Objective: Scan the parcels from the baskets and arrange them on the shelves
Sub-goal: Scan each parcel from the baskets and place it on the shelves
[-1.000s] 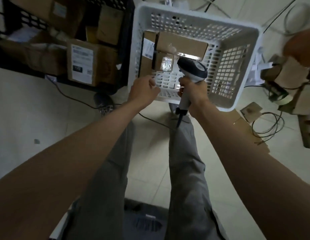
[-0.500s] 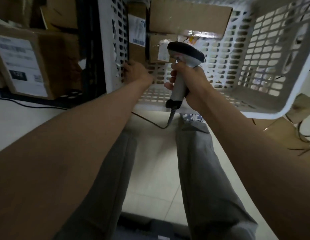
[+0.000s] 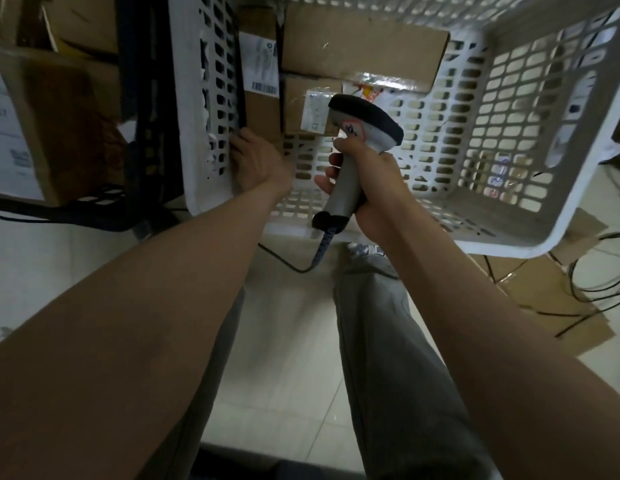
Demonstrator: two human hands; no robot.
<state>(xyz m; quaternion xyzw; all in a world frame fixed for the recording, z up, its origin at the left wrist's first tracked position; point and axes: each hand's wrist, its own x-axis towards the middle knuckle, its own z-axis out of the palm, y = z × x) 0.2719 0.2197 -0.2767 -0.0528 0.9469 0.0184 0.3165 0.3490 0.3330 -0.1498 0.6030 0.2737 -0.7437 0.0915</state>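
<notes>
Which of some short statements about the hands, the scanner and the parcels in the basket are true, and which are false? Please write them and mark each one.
1. The right hand holds the barcode scanner by its handle. True.
2. The white basket holds no parcels. False: several cardboard parcels lie in it, among them a large box.
3. The left hand is inside the basket, at the parcel with the barcode label. True, though its fingertips are hidden.
4. The scanner is cordless. False: a dark cable leaves the bottom of its handle.
5. The left hand holds a parcel above the basket. False: no parcel is lifted out.
</notes>
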